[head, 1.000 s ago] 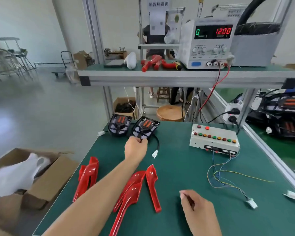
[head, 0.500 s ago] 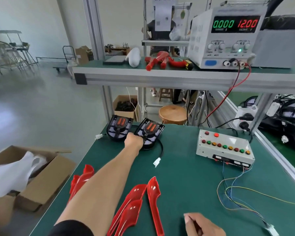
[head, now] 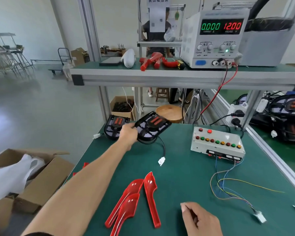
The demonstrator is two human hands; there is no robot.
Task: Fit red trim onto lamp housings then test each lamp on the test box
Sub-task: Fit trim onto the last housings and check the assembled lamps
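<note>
Two black lamp housings lie at the far left of the green bench. My left hand (head: 129, 133) grips the left edge of the right housing (head: 152, 127), which is tilted up off the mat; its cable ends in a white connector (head: 161, 161). The other housing (head: 115, 127) lies flat behind the hand. Three red trim pieces (head: 134, 200) lie near the front, and more red trim (head: 85, 165) peeks out past my forearm. My right hand (head: 200, 219) rests on the mat at the front, fingers loosely curled, holding nothing. The white test box (head: 216, 142) with coloured buttons stands at the right.
Coloured wires run from the test box to a white plug (head: 260, 217). A power supply (head: 215, 38) showing 12.00 sits on the upper shelf (head: 160, 75) beside spare red parts. An open cardboard box (head: 31, 178) stands left of the bench. More housings lie beyond the right rail (head: 271, 155).
My left hand has taken hold of the right housing and raised its near edge off the mat. The view has moved closer to the bench.
</note>
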